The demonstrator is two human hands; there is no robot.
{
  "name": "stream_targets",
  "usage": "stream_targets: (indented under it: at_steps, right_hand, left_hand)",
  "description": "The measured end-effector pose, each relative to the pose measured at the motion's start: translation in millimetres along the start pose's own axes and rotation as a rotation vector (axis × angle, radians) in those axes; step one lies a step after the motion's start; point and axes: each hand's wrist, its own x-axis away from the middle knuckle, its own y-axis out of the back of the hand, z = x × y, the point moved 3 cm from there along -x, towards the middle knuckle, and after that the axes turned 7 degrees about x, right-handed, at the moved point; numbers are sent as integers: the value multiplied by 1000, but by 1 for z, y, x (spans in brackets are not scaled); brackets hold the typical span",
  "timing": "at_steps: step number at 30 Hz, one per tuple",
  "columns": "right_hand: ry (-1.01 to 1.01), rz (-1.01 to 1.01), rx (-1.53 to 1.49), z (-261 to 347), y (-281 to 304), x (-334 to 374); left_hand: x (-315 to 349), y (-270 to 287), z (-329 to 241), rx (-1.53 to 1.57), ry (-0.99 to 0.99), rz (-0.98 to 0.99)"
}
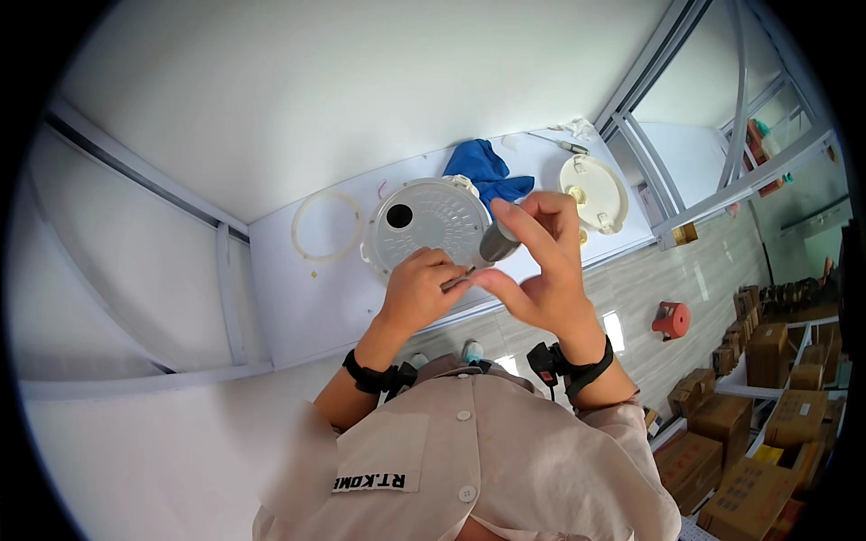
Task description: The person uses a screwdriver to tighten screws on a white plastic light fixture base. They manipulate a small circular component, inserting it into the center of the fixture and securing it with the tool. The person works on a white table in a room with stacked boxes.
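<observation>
My right hand (550,275) is above the table's front edge, its fingers curled at the top end of a dark grey cylindrical tool (497,244). The tool tilts, and its lower end points toward my left hand (419,290). The left fingers are closed on a thin metal shaft (456,280); whether it joins the grey cylinder I cannot tell. My right thumb tip comes close to the left fingertips. Just beyond the left hand stands a round white appliance (433,221) with a silvery dimpled top and a black round spot (400,216).
A pale ring (295,236) lies on the white table (298,307) at left. Behind the appliance is a blue cloth (480,164). A round white lid (603,187) and a screwdriver (572,147) lie at right. Metal frames border the table; a red stool (671,320) and cardboard boxes (722,419) stand beyond.
</observation>
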Motion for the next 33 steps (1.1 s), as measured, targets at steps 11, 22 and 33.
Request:
stream_targets:
  at_steps: [11,22,33]
  right_hand:
    - [107,-121,109,-14,-10,22]
    - [78,-32,90,-13,-10,24]
    - [58,-80,99,-14,-14,24]
  left_hand:
    - [1,0,1,-35,-6,5]
    - [1,-2,2,-42,-2,6]
    - [0,-2,0,-35,13,-3]
